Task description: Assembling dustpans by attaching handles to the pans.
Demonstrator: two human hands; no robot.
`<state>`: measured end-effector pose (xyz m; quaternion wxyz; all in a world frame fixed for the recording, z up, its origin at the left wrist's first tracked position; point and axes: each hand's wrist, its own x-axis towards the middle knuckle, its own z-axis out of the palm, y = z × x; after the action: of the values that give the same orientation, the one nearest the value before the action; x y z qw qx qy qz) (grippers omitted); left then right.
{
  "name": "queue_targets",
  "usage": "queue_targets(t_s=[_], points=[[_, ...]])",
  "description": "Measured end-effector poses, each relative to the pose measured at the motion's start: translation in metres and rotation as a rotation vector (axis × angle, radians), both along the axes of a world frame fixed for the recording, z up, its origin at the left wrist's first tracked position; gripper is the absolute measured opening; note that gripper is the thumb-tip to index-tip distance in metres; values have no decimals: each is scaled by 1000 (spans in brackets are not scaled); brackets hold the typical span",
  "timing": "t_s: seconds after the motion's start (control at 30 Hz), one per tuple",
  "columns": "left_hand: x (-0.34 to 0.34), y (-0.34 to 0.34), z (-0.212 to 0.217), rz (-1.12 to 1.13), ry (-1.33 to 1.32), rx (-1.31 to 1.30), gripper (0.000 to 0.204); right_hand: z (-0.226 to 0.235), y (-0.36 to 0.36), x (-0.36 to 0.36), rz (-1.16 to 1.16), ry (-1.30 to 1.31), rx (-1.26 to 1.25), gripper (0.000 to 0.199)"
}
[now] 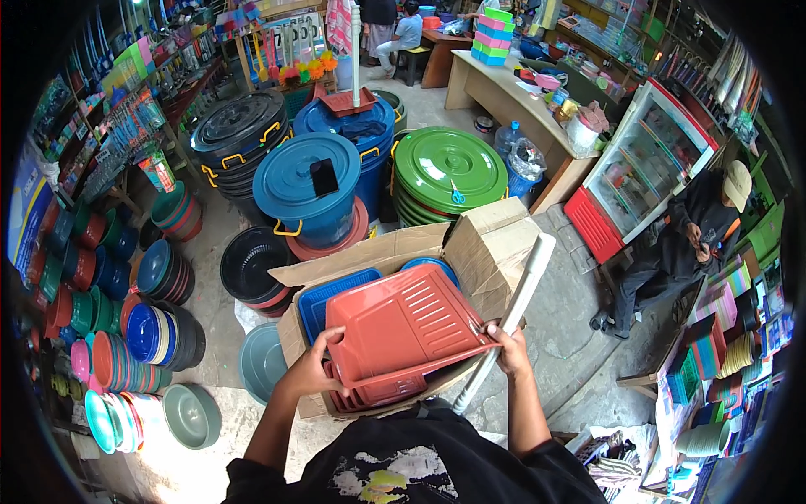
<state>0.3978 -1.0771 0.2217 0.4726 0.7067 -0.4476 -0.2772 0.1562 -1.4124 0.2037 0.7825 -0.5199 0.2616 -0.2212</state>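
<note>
Both of my hands hold a red plastic dustpan [395, 315] with slots over an open cardboard box [495, 235]. My left hand [317, 368] is closed on its left edge, with the thumb on top. My right hand [509, 349] grips its right corner. A white pole [525, 281] slants past that corner against my right hand; whether the fingers also hold it, I cannot tell. Beneath the red dustpan, more red plastic shows in the box. A blue ribbed plastic piece [315, 311] lies at the box's left, and a blue rounded rim [432, 265] shows at the back.
Beyond the box stand a lidded blue tub [285, 189] with a phone [324, 178] and a lidded green tub [420, 168] with scissors [457, 193]. Stacked basins [155, 336] line the left. At right are a glass-front cabinet [642, 155] and a seated person [680, 239].
</note>
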Motion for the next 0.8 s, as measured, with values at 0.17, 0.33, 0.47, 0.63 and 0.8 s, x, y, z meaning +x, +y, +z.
queue_targets(t_s=[0.17,0.33,0.47,0.63,0.8], points=[[-20,2,-3,210,-235,55,48,18,6,21,5,-163,133,45],[-20,-1,9,364,-439,184,29,15,-1,49,8,-105,186,59],[-14,3,5,455,-567,165,24,12,-3,73,93,-283,204,53],[-6,3,-23,536,311,-87,45,32,-2,93,104,-106,117,32],[-8,-11,-29,629,700,-357,47,47,7,107,179,67,-80,29]])
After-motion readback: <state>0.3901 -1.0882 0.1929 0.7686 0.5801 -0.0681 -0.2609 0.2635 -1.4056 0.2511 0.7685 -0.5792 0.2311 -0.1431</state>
